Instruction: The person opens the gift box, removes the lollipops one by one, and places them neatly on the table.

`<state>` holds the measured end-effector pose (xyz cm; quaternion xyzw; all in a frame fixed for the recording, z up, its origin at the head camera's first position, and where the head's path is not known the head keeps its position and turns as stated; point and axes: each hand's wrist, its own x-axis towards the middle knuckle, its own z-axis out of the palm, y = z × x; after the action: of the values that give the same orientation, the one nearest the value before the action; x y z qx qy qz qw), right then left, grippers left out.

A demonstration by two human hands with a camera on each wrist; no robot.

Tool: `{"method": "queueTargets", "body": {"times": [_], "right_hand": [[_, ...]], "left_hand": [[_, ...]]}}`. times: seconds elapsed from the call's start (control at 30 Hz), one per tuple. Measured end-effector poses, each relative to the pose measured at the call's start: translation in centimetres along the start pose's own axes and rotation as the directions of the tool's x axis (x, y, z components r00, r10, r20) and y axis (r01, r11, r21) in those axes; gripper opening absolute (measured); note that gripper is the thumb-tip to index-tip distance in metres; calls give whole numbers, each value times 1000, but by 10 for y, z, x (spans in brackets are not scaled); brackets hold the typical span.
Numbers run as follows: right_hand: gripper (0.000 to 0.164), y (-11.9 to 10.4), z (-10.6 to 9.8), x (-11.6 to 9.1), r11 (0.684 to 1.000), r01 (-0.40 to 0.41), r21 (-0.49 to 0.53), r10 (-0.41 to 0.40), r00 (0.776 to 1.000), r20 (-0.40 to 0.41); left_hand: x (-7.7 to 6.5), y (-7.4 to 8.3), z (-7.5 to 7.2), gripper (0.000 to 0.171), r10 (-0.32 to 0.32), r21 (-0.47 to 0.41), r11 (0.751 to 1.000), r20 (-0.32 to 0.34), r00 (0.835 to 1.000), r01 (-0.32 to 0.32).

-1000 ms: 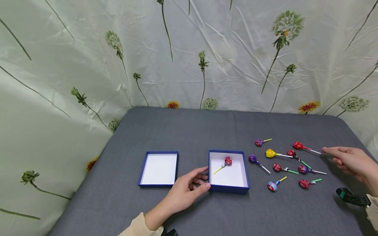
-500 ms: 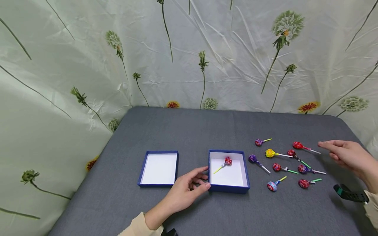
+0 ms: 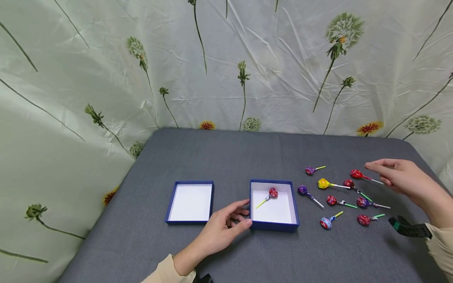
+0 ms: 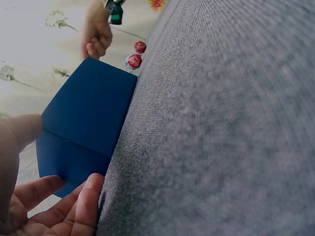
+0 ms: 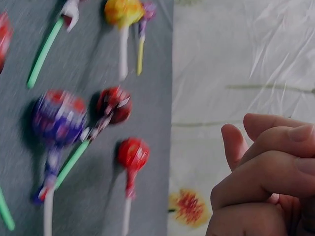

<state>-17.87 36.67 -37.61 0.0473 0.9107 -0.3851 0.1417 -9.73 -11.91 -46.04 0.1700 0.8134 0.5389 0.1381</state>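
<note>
My left hand (image 3: 224,228) rests against the left side of an open blue box (image 3: 274,227), thumb near its front corner and fingertips on its wall. A red-wrapped lollipop (image 3: 273,193) with a yellow stick lies inside. My right hand (image 3: 403,179) is in the air at the right, its fingers loosely bent and nothing between them. Its fingertips are close beside a red lollipop (image 3: 356,174) with a white stick. In the right wrist view that red lollipop (image 5: 133,155) lies on the cloth, apart from the fingers (image 5: 266,177).
Several lollipops lie right of the box, among them a yellow one (image 3: 323,183), a purple one (image 3: 303,190) and a light blue one (image 3: 326,223). A shallow blue-edged lid (image 3: 190,203) sits left of the box. Behind the grey table (image 3: 219,153) hangs a flowered curtain (image 3: 283,70).
My right hand has moved left and a little away from me, from beyond the red lollipop's stick to beside its head. The left hand and box stay put.
</note>
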Motion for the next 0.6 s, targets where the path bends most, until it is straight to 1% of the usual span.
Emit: {"method": "queueTargets", "body": {"times": [0.07,0.23,0.27,0.33,0.47,0.6], "right_hand": [[52,-7,3,1,1000,13,8,-13,1000,6],[29,-24,6,2,998,52,35,-53,998,35],[27,-27,7,2,997,61,36,-63,997,40],[31,-34,8,2,996,78,33,-79,995,53],[45,-50,15,1,995,97,10,-97,993,60],[49,-67,24,-1,994,111,-6,-111,992,68]], "left_hand": [[0,0,0,51,1,-1,1000,-1,1000,-1],[0,1,0,52,7,-11,1000,-1,1000,-7],[0,1,0,51,7,-13,1000,-1,1000,-7],[0,1,0,51,8,-17,1000,0,1000,-8],[0,1,0,52,10,-19,1000,0,1000,-10],[0,1,0,52,11,-17,1000,0,1000,-11]]}}
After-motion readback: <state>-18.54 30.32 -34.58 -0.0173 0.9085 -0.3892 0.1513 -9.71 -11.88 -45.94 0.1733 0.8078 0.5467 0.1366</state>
